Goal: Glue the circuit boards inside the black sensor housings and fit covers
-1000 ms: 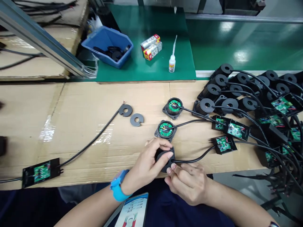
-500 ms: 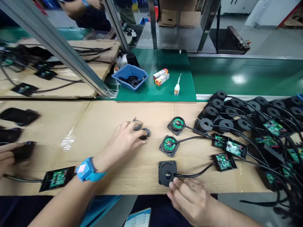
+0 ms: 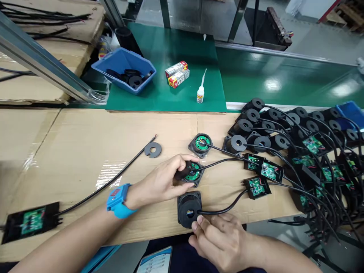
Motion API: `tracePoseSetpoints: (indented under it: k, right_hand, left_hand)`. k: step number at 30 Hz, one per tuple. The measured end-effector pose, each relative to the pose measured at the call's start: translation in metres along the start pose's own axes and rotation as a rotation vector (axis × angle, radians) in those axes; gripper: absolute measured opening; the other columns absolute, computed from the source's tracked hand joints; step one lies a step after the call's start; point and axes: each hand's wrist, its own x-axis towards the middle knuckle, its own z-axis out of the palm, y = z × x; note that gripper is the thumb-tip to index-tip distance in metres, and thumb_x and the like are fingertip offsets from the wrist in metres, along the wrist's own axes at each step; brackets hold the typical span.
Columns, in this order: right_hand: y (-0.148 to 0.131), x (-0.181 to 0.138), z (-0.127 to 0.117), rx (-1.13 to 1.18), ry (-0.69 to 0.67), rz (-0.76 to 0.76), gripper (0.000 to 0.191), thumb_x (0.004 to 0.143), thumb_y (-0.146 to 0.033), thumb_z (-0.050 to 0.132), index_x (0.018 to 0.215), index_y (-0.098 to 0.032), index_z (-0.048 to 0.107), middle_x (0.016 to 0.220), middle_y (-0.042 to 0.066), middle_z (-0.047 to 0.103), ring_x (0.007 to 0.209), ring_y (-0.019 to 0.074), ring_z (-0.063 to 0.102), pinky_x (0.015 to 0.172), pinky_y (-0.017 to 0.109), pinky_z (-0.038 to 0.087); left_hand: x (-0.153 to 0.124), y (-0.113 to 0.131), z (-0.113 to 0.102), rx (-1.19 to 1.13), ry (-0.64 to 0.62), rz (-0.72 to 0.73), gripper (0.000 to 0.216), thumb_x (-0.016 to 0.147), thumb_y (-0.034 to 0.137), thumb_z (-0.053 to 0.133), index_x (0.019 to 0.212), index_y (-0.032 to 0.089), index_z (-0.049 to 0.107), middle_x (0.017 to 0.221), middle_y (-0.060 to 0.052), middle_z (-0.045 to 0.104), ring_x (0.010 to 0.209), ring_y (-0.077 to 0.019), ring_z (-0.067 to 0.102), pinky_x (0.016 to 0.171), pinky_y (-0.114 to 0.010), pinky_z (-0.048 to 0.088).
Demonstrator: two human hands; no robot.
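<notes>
Pinching a dark, rounded piece between thumb and fingers, the left hand has it right over the edge of the green-boarded housing! Right hand now: fingertips bunched at the nearest housing, gripping or just touching, can't tell. That housing lies flat, black and square-flanged, fine wires showing in its hole. Farther out, a blue bin holds black rings; another blue container sits far right, contents hidden.
</notes>
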Motion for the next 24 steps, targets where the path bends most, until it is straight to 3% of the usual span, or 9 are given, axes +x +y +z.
tracePoseSetpoints:
  k: [5, 13, 16, 19, 21, 24]
  right_hand:
    - [0.002, 0.001, 0.000, 0.011, -0.018, -0.010, 0.017, 0.096, -0.025, 0.066, 0.090, -0.012, 0.077, 0.076, 0.001, 0.075, 0.058, 0.0113, 0.065, 0.045, 0.027, 0.045]
    - [0.003, -0.002, 0.004, 0.011, -0.011, -0.005, 0.019, 0.097, -0.027, 0.066, 0.090, -0.013, 0.077, 0.077, 0.000, 0.076, 0.056, 0.0095, 0.063, 0.046, 0.026, 0.044]
    - [0.004, -0.002, 0.004, -0.005, -0.007, -0.012, 0.019, 0.096, -0.029, 0.068, 0.090, -0.014, 0.077, 0.078, 0.000, 0.076, 0.058, 0.0089, 0.063, 0.047, 0.025, 0.043]
    - [0.006, -0.001, 0.004, 0.001, -0.005, -0.025, 0.018, 0.096, -0.029, 0.068, 0.089, -0.014, 0.077, 0.077, -0.001, 0.076, 0.059, 0.0084, 0.064, 0.048, 0.023, 0.044]
    - [0.007, 0.000, 0.005, 0.005, -0.003, -0.030, 0.019, 0.096, -0.028, 0.068, 0.087, -0.014, 0.077, 0.075, -0.001, 0.075, 0.057, 0.0085, 0.064, 0.047, 0.023, 0.045]
    - [0.007, 0.000, 0.006, -0.006, -0.005, -0.033, 0.020, 0.097, -0.030, 0.068, 0.086, -0.015, 0.076, 0.073, -0.002, 0.074, 0.056, 0.0087, 0.064, 0.047, 0.024, 0.046]
  left_hand:
    - [-0.007, 0.004, 0.024, 0.214, 0.261, -0.073, 0.037, 0.095, 0.023, 0.070, 0.092, 0.025, 0.033, 0.124, -0.012, 0.068, 0.115, -0.0215, 0.068, 0.090, -0.035, 0.057]
    - [-0.012, 0.017, 0.038, 0.418, 0.409, -0.110, 0.034, 0.093, 0.020, 0.072, 0.097, 0.023, 0.039, 0.119, -0.011, 0.063, 0.118, -0.0216, 0.063, 0.101, -0.037, 0.053]
    - [-0.012, 0.011, 0.036, 0.417, 0.410, -0.098, 0.035, 0.093, 0.024, 0.074, 0.097, 0.023, 0.039, 0.118, -0.010, 0.061, 0.114, -0.0210, 0.064, 0.097, -0.035, 0.054]
    - [-0.014, 0.009, 0.025, 0.362, 0.369, -0.102, 0.041, 0.092, 0.039, 0.075, 0.097, 0.023, 0.038, 0.120, -0.012, 0.060, 0.114, -0.0235, 0.064, 0.092, -0.035, 0.056]
    - [-0.015, 0.011, 0.016, 0.329, 0.308, -0.114, 0.037, 0.095, 0.045, 0.069, 0.099, 0.022, 0.039, 0.119, -0.013, 0.058, 0.116, -0.0259, 0.062, 0.092, -0.037, 0.056]
    - [-0.017, 0.017, 0.007, 0.289, 0.205, -0.138, 0.021, 0.101, 0.038, 0.054, 0.105, 0.021, 0.042, 0.122, -0.015, 0.057, 0.122, -0.0283, 0.059, 0.096, -0.041, 0.055]
